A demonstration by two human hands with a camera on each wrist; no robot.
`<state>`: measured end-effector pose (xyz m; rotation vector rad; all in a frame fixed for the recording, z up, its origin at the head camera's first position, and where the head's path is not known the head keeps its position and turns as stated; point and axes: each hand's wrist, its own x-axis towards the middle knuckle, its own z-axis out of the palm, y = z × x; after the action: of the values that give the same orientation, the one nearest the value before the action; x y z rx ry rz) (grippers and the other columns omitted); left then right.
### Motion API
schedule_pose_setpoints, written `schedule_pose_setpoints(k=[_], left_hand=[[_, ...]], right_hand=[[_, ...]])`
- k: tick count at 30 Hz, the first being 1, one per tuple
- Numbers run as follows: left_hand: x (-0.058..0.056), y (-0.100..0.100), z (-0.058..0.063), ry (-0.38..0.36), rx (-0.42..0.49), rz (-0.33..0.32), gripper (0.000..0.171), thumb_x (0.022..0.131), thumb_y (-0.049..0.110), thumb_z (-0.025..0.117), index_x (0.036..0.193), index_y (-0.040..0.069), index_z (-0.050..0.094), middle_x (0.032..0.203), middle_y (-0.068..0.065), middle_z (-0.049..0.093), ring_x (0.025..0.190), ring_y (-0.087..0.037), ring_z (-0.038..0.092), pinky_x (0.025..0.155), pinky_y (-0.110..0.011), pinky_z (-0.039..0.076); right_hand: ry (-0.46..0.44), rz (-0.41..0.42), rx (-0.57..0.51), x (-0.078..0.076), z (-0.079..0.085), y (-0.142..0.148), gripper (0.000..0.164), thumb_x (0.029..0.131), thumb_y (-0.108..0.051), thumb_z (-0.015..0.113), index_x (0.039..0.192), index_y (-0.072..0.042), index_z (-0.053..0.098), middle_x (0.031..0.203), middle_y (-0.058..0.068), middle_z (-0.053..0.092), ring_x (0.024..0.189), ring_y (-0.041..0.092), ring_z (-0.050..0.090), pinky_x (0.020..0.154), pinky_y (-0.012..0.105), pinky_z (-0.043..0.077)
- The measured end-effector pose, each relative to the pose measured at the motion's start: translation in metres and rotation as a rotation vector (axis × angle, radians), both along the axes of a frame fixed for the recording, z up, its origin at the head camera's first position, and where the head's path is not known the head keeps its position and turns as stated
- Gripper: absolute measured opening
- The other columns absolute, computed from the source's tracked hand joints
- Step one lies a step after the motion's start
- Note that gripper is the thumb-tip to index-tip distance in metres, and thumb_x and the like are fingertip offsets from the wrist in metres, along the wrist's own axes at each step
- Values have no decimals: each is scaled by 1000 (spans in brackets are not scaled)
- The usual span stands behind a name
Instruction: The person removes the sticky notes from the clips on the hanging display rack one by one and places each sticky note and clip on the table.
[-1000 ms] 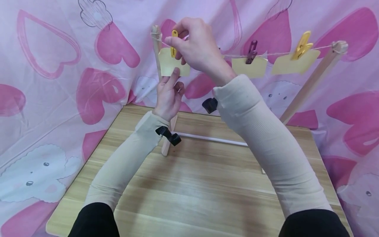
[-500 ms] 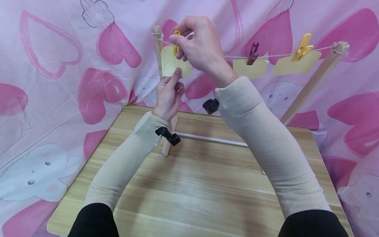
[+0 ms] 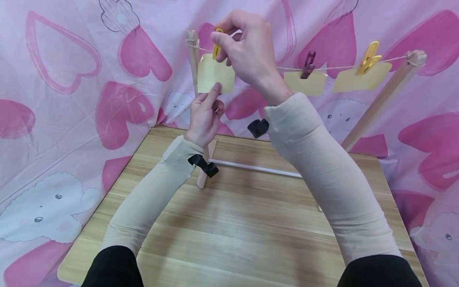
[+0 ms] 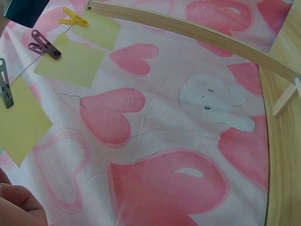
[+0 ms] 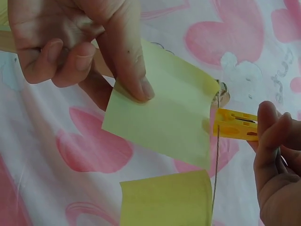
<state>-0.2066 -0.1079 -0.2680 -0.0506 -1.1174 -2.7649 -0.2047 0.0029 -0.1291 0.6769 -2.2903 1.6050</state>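
My left hand (image 3: pixel 204 119) pinches the lower edge of a pale yellow paper note (image 3: pixel 212 71), thumb on its front face. Between the thumb and finger of my right hand (image 3: pixel 251 56) is a yellow clothespin (image 3: pixel 216 47), at the note's top edge. In the right wrist view the tip of the clothespin (image 5: pixel 225 123) lies at the string (image 5: pixel 217 155), right beside the note's edge (image 5: pixel 164 103). The left wrist view shows only part of my left hand (image 4: pixel 21 207) in the lower corner.
The string runs between a left wooden post (image 3: pixel 193 59) and a right one (image 3: pixel 383 99). Further notes hang from it under a purple clothespin (image 3: pixel 308 65), another yellow one (image 3: pixel 369 57) and a grey one (image 4: pixel 5 87). A white rod (image 3: pixel 258 168) crosses the wooden table (image 3: pixel 229 231).
My right hand has moved up and to the right with the yellow clothespin, which overlaps less of the note now. The note has shifted slightly right, still in my left hand.
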Motion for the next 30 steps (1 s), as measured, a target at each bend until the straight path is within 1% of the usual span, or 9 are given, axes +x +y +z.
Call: schedule_pose_setpoints(k=[3,9,14,17,20,23,25,27,30], left_hand=[[1,0,0,-9,8,-2,17,93,13,63,80,5,71,79,0,58,52,-11,48,53,-19,38],[0,1,0,-7,-11,-1,16,93,14,63,81,6,70,81,0,57,52,-10,48,54,-19,39],[1,2,0,-2,-23,-2,16,94,14,62,81,7,69,79,1,59,52,-10,47,53,-19,37],[1,2,0,1,-11,-6,15,93,13,62,82,6,70,78,0,59,51,-10,47,53,-19,37],[2,0,-1,7,-20,-5,15,93,12,62,81,6,70,78,0,57,51,-10,47,53,-19,36],[4,-5,-2,8,-33,-8,15,94,12,62,82,6,68,78,0,56,52,-10,48,53,-17,37],[6,-8,-3,7,-40,-15,13,95,13,60,86,7,66,79,1,55,53,-9,49,53,-16,40],[9,-12,-4,5,-42,-27,10,96,14,59,91,7,65,81,1,56,54,-9,50,54,-16,42],[16,-16,-4,8,-71,-44,10,97,15,57,98,8,63,85,-1,57,56,-10,51,56,-17,43]], right_hand=[[2,4,-30,1,2,1,13,90,-11,67,100,-4,70,75,-1,64,58,14,62,58,25,50],[17,2,-94,3,5,4,14,89,-9,68,101,-1,69,78,-2,64,56,12,61,56,25,48],[29,-2,-107,5,6,6,14,89,-9,69,101,-1,69,78,-2,65,56,13,62,57,25,48],[29,-1,-114,7,7,8,15,88,-9,69,101,-1,69,79,-1,66,58,14,62,58,25,48],[39,-6,-95,10,7,11,16,88,-10,70,102,-2,70,80,-1,67,60,14,64,58,24,49],[54,-7,-78,12,7,14,16,88,-11,70,103,-4,70,80,0,68,62,15,64,57,23,50],[69,-8,-77,14,7,17,16,87,-12,71,102,-5,71,80,-1,69,62,15,65,58,22,51],[81,-1,-98,17,7,22,16,86,-11,72,101,-6,71,79,-1,69,62,16,64,58,23,51],[110,5,-124,24,7,29,14,86,-9,72,100,-6,72,77,-1,69,62,17,64,58,24,48]])
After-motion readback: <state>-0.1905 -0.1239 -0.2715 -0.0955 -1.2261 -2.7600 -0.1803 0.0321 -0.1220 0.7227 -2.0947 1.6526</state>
